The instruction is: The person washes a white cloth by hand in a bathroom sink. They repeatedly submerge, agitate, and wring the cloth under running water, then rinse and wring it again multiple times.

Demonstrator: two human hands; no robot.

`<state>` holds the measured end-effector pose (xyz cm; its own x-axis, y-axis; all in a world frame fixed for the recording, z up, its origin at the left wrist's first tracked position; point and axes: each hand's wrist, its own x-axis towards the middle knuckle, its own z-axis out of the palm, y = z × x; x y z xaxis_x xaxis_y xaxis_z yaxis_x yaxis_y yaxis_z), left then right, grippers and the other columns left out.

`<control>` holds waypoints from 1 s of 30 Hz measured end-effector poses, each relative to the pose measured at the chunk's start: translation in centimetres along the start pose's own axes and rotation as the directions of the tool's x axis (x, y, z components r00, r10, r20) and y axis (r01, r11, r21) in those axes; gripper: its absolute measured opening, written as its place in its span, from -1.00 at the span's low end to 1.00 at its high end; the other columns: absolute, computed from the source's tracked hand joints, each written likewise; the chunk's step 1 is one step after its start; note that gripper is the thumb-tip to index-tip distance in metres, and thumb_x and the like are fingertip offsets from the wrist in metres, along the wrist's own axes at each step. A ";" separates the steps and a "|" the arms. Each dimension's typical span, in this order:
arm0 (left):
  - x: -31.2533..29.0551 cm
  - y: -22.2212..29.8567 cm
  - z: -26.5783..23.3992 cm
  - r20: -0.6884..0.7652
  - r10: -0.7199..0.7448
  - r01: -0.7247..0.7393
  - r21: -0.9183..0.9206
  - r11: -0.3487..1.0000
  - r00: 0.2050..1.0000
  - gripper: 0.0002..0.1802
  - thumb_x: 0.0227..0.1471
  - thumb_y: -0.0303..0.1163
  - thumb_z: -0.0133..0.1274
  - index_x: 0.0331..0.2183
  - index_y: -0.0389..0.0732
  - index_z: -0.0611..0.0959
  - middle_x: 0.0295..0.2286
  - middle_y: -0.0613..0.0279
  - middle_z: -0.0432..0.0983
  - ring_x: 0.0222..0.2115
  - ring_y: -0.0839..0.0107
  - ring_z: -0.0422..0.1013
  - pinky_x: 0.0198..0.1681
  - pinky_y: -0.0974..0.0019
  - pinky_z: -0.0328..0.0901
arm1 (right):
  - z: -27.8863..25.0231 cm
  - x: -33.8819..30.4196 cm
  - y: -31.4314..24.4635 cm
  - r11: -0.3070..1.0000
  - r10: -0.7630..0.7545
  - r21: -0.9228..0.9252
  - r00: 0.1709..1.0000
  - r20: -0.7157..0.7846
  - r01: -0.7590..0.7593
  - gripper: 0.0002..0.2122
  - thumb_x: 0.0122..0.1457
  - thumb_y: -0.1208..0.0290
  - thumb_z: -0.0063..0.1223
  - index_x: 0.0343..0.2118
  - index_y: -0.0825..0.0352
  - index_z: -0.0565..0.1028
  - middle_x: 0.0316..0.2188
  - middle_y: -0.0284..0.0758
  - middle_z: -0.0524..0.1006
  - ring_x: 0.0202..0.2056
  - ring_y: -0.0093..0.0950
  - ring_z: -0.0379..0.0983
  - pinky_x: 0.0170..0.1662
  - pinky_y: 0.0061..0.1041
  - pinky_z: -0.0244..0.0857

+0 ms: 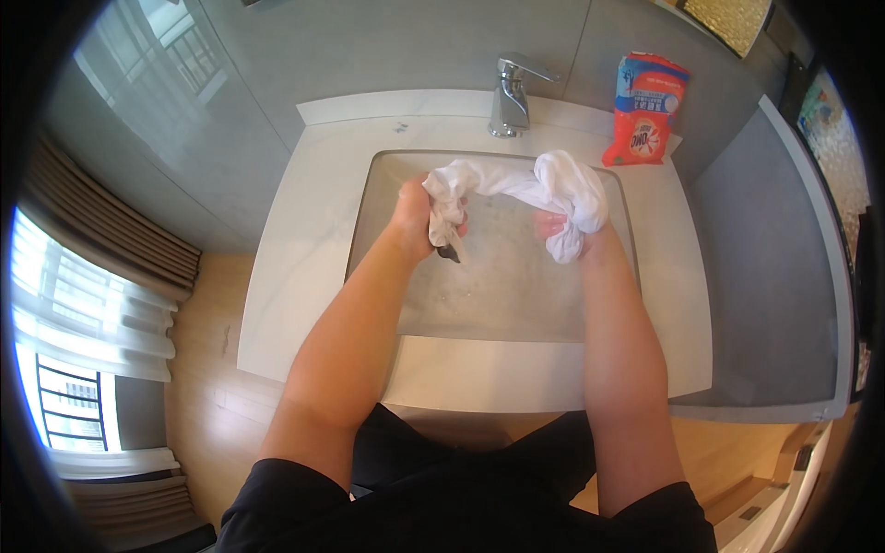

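A black shirt is worn; white cloth is clenched in left hand and right hand above a sink

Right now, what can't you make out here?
In the head view:
Right hand: mostly hidden by the white cloth.
Left hand: partly hidden by the cloth.
Dark patch at the cloth's left end: too small to identify.
Lower brown curtain: cut off by dark rim.

Grey wall panels at top, brown curtain, white sheer curtain and daylit barred window at left, wood-tone floor lower left, grey partition at right.
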<state>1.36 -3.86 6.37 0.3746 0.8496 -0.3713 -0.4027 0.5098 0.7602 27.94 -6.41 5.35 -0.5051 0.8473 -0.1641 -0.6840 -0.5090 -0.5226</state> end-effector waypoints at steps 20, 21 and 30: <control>-0.9 0.9 0.1 0.190 -0.055 -0.030 0.414 0.910 0.980 -0.53 0.17 -0.10 0.01 -0.09 -0.32 0.52 -0.25 0.05 0.55 -0.44 0.30 0.51 -0.50 0.20 0.36 | -1.5 -0.2 -1.6 0.912 -0.305 -0.363 0.909 -0.285 0.192 -0.68 0.24 0.08 -0.07 -0.22 0.24 0.56 -0.40 -0.35 0.61 -0.48 -0.49 0.54 -0.56 -0.45 0.37; -0.5 0.4 -0.2 0.150 -0.002 -0.053 0.364 0.930 0.989 -0.56 0.18 -0.13 0.00 -0.13 -0.33 0.54 -0.30 0.07 0.56 -0.46 0.30 0.51 -0.50 0.21 0.36 | -0.8 -0.2 -1.3 0.907 -0.320 -0.377 0.887 -0.334 0.185 -0.67 0.25 0.07 -0.08 -0.22 0.23 0.56 -0.41 -0.36 0.61 -0.50 -0.50 0.53 -0.55 -0.44 0.36; 2.0 -1.2 -1.9 0.038 0.590 -0.446 0.694 0.565 0.806 -0.62 0.25 -0.22 -0.05 -0.37 -0.37 0.61 -0.63 0.28 0.45 -0.62 0.48 0.33 -0.52 0.28 0.25 | 0.4 -1.6 -1.2 0.740 -0.261 -0.644 0.799 -0.541 -0.194 -0.74 0.20 0.13 0.02 -0.33 0.20 0.60 -0.45 -0.34 0.60 -0.52 -0.48 0.49 -0.51 -0.44 0.30</control>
<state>1.01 -2.48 3.74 0.0965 0.9808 0.1696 0.1847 -0.1850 0.9652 29.34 -7.21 6.62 0.0596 0.8923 -0.4475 -0.0696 -0.4435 -0.8936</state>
